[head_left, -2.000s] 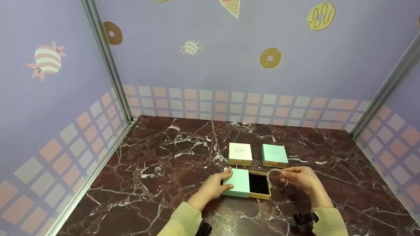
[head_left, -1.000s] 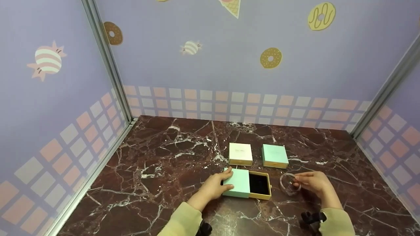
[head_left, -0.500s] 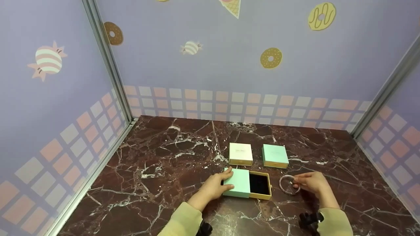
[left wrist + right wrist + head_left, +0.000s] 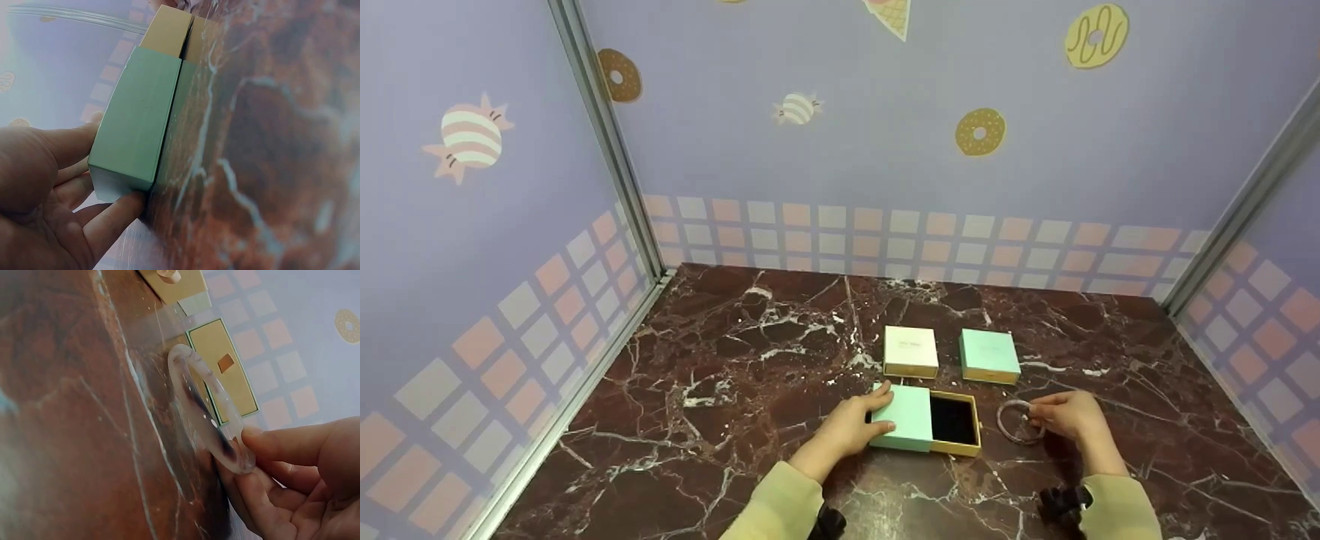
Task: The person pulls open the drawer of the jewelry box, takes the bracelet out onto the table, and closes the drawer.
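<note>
In the head view a mint drawer box [image 4: 901,420] lies on the marble table, its gold-edged drawer pulled partway out to the right. The black lining [image 4: 952,421] of the drawer shows. My left hand [image 4: 846,427] grips the sleeve's left end, thumb on the near side and fingers toward the far side. To the right of the drawer, my right hand [image 4: 1066,417] pinches a translucent bangle [image 4: 1000,426] between thumb and fingers. The right wrist view shows the bangle [image 4: 179,355] tilted, with dark patches, low by the table surface. It is apart from the box.
Behind the drawer box sit two more boxes, one cream [image 4: 910,351] and one mint [image 4: 988,355], both closed. The dark red marble table [image 4: 735,435] is walled by patterned lilac panels [image 4: 840,165] at the back and sides.
Over two seconds my right hand has moved right and slightly nearer, carrying the bangle away from the drawer and lower. In the last half second it barely shifts. The left hand has stayed put.
</note>
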A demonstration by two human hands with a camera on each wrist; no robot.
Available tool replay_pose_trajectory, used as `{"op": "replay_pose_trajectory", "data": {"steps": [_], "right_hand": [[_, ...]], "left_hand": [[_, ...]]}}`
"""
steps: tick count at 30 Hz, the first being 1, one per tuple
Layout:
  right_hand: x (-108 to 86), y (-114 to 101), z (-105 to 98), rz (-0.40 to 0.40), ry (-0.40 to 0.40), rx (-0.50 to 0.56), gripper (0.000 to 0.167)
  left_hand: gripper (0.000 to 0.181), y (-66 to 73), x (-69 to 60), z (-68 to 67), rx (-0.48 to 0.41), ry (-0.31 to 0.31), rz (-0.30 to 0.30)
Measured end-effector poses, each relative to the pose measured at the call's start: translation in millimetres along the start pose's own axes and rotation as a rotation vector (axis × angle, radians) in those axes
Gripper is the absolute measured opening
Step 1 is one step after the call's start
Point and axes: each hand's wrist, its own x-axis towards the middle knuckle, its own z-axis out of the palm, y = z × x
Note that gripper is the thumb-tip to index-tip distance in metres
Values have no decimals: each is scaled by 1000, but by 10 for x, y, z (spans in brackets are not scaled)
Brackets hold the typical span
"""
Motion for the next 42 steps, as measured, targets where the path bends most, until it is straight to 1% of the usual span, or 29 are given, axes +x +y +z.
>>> {"op": "replay_pose_trajectory", "data": {"steps": [4, 10, 12, 15, 22, 33, 37, 42], "right_hand": [[8, -13, 4, -10, 32, -94, 28], [24, -2, 3, -51, 83, -293, 23], [26, 4, 4, -69, 92, -331, 23], [27, 15, 5, -86, 97, -360, 23], [40, 35, -3, -102, 102, -385, 23], [54, 50, -16, -96, 101, -419, 23], [47, 45, -23, -88, 100, -399, 23], [42, 47, -25, -73, 92, -348, 23]], "left_hand": [[59, 3, -1, -1, -6, 3, -5], [59, 8, -6, -2, -20, 7, -5], [59, 8, -7, -3, -20, 7, -6], [60, 10, -11, -5, -12, 6, -11], [60, 16, -13, -7, -25, 2, -18], [60, 13, -8, -5, -21, 4, -9], [60, 14, -7, -8, -22, -2, -10], [60, 11, -5, -10, -19, -8, -6]]}}
